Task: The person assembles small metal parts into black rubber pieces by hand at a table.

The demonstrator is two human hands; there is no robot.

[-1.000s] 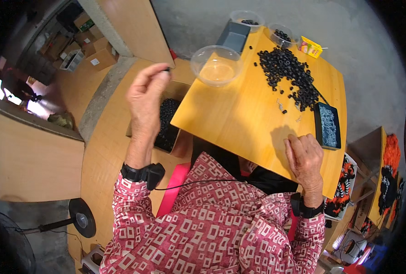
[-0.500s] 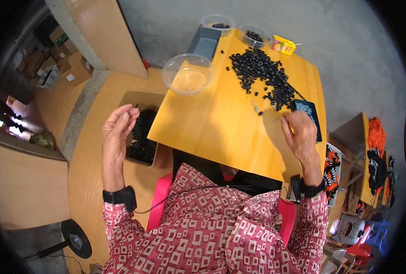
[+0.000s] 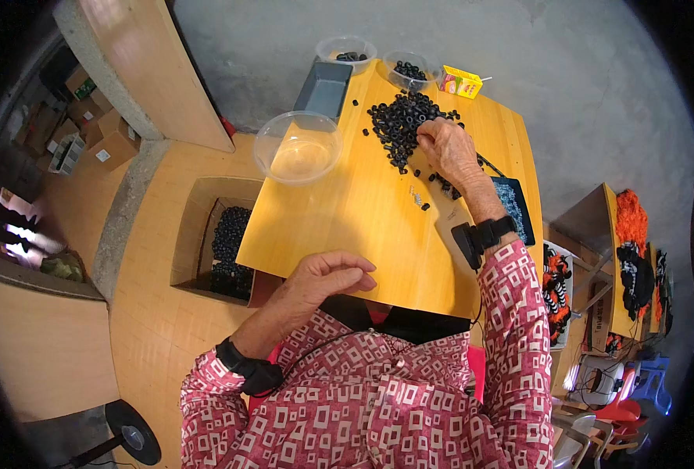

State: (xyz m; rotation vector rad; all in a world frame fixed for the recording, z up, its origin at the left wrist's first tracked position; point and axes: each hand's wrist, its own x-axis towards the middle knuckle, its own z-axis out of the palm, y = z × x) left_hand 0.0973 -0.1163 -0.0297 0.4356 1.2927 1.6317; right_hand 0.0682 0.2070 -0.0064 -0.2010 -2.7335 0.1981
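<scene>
My right hand (image 3: 450, 152) reaches across the yellow table (image 3: 339, 227) to a pile of small black ring-like pieces (image 3: 394, 125). Its fingers are drawn together at the pile's right side; the fingertips are partly hidden, and I cannot make out what is between them. Over the table's front edge is my left hand (image 3: 323, 283), fingers together and thumb pressed against them; anything in it is hidden. Between the hands lie a few small silvery coiled pieces (image 3: 417, 197). Right of my right forearm, a dark tray (image 3: 528, 223) holds many tiny silvery pieces.
A clear round bowl (image 3: 296, 148) sits at the table's left edge, near a grey tray (image 3: 323, 90). Two clear bowls with black pieces and a yellow drink carton (image 3: 462, 81) stand at the back. Left, on the floor, a cardboard box (image 3: 187, 262) contains black pieces.
My left hand has moved right from over the cardboard box to the table's front edge. My right hand has gone from beside the dark tray forward to the black pile.
</scene>
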